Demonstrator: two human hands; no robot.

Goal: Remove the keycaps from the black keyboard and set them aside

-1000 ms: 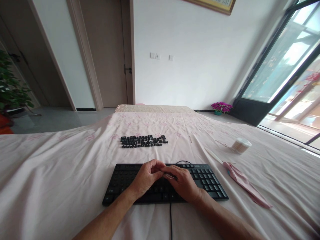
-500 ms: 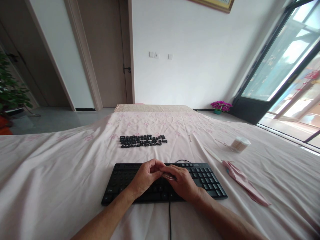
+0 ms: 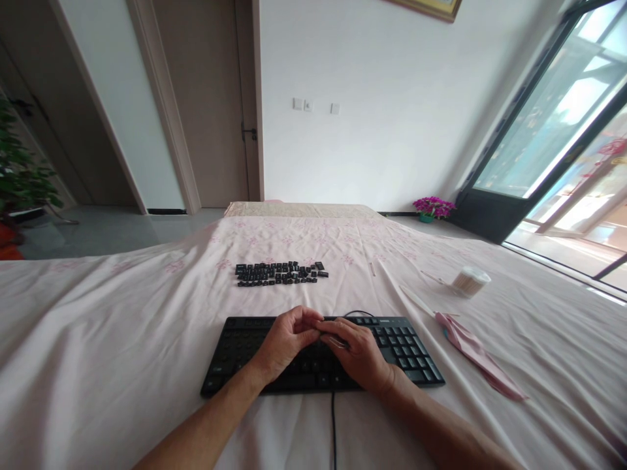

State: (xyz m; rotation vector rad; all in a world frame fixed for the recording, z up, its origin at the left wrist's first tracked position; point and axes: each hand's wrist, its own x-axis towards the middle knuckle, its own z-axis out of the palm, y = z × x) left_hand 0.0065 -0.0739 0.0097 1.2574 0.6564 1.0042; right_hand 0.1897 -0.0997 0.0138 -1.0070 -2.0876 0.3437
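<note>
A black keyboard [image 3: 411, 352] lies under both my hands. Its number pad has its keycaps on, while much of the left part shows bare key posts. My left hand [image 3: 289, 339] is closed in a pinch above the middle of the board; whatever is between its fingertips is too small to make out. Meeting it fingertip to fingertip, my right hand [image 3: 356, 352] is closed around a thin, shiny metal tool [image 3: 335, 341], mostly hidden by the fingers. Beyond the keyboard, loose black keycaps [image 3: 277, 273] lie in rough rows on the cloth.
A pink tablecloth [image 3: 147, 326] with soft folds covers the table. To the right are a pink cloth [image 3: 477, 356], a clear tub of cotton swabs [image 3: 471, 282] and a loose swab [image 3: 372, 269]. A black cable [image 3: 334, 431] runs toward me from the keyboard's near side.
The view has shifted very slightly. Both hands stay together over the keyboard, with only small finger movement; the keycaps and other items lie as before.
</note>
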